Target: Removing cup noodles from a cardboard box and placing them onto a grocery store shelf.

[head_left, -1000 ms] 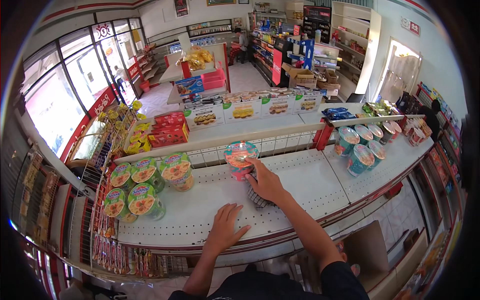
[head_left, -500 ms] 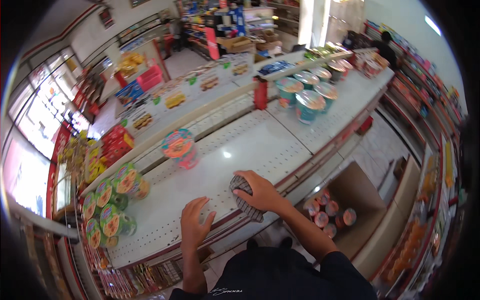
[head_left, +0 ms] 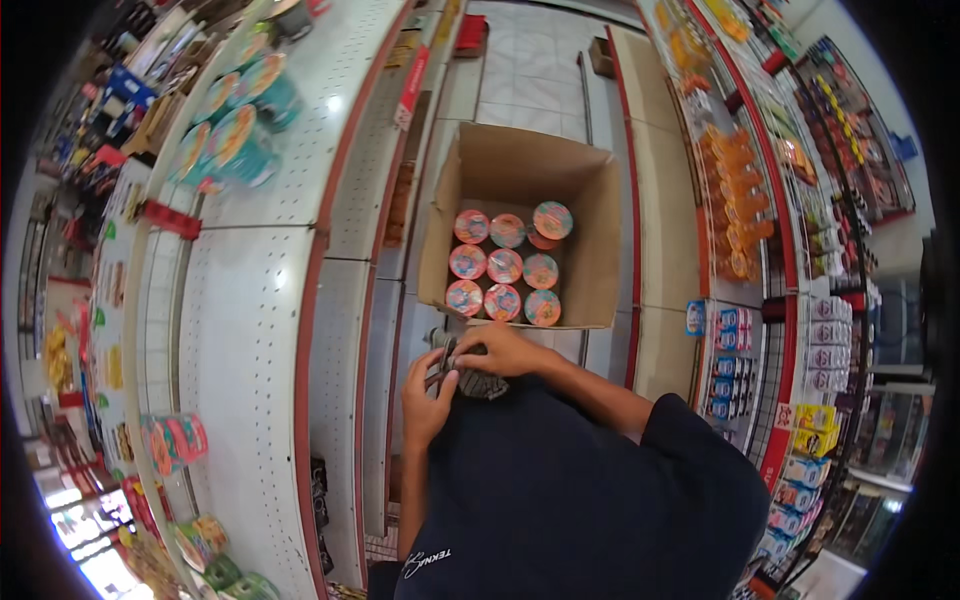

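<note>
In front of my body, a grey checked cloth [head_left: 482,384] is bunched between my two hands. My left hand [head_left: 427,396] pinches one edge of it, fingers bent. My right hand [head_left: 499,349] grips the cloth from the other side, thumb and fingertips close to the left hand's. Just beyond the hands stands an open cardboard box [head_left: 590,240] on the floor. Inside it are several sealed cups [head_left: 505,266] with pink and teal lids. To the left runs a white perforated shelf [head_left: 255,330] with a red front edge.
Teal cups [head_left: 240,140] stand at the shelf's far end, a pink cup [head_left: 174,440] against its back rail, and green cups [head_left: 235,580] at the near end. Lower shelves [head_left: 350,210] lie beneath. Stocked shelves [head_left: 735,215] with orange packs line the right side.
My view has turned right, from the shelf toward the box. The cloth has left the shelf top with my right hand, and my left hand has come to grip it too.
</note>
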A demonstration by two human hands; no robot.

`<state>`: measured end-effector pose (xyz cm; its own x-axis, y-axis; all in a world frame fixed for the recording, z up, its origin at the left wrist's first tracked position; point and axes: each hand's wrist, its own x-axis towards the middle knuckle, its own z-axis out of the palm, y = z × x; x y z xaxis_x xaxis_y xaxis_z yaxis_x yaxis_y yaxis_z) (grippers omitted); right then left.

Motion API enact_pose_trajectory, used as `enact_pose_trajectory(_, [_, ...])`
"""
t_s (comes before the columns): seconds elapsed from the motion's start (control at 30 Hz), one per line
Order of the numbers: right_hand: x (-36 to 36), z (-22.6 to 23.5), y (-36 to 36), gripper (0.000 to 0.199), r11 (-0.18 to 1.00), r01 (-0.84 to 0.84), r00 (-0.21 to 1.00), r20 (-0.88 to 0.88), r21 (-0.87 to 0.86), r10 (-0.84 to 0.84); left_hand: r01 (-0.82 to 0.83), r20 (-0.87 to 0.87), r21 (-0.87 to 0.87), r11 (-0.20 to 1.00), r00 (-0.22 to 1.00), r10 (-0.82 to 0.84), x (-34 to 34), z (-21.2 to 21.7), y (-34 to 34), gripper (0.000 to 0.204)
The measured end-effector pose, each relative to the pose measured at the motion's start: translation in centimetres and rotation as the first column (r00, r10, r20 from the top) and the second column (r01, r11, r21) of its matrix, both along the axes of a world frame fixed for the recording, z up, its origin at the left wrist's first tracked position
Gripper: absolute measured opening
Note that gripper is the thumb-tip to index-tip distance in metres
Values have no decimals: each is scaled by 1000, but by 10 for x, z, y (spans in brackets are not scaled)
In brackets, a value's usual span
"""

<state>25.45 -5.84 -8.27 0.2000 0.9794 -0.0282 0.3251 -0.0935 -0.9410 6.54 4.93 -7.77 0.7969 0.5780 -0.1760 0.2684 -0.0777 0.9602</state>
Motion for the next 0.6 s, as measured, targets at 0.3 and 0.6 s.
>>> enact_pose_trajectory(0.3, [101, -27, -39, 41, 781, 478, 684, -388, -401, -618, 209, -55, 354, 911, 978, -203, 68, -14, -17, 46])
enact_pose_trajectory(0.6, [238, -174, -23, 50, 383, 883, 436, 172, -272, -883, 426, -330, 526, 737, 900, -285, 106, -43, -22, 47])
